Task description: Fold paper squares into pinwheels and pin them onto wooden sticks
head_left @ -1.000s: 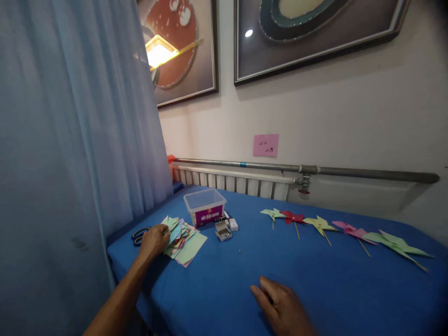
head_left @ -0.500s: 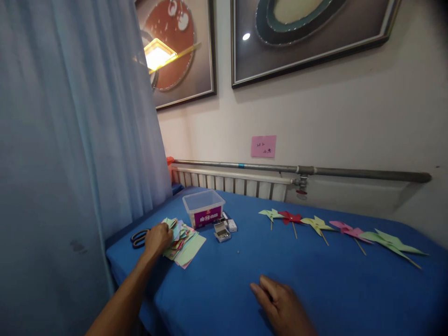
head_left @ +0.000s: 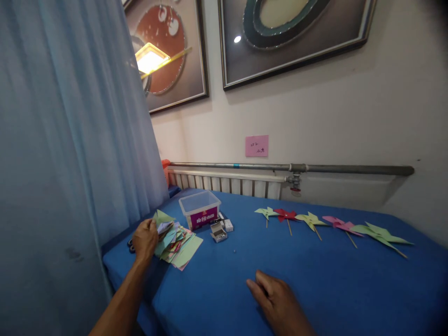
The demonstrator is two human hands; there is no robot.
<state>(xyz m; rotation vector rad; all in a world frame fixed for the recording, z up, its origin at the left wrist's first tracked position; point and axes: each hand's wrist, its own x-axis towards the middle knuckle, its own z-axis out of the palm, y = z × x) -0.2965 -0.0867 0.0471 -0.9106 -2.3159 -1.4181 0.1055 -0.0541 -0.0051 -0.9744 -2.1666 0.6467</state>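
My left hand [head_left: 145,238] is at the left side of the blue-covered table, its fingers closed on a light green piece of paper [head_left: 162,216] raised at the edge of a pile of coloured paper [head_left: 173,239]. Flat pale green and pink sheets [head_left: 189,252] lie at the right of this pile. Behind the hand, black-handled scissors [head_left: 130,245] are mostly hidden. My right hand [head_left: 278,301] rests low over the front of the table, fingers curled in, with nothing visible in them.
Beyond the paper stands a clear plastic tub [head_left: 199,209] with a purple label. Beside it sit a small opened box [head_left: 219,232] and a small white box [head_left: 228,225]. Several paper pinwheels [head_left: 311,221] on sticks line the right. A blue curtain [head_left: 80,140] hangs at the left.
My left hand has moved slightly left and lifted a light green piece of paper off the pile, now covering more of the scissors. My right hand stays curled. The view has shifted a little.
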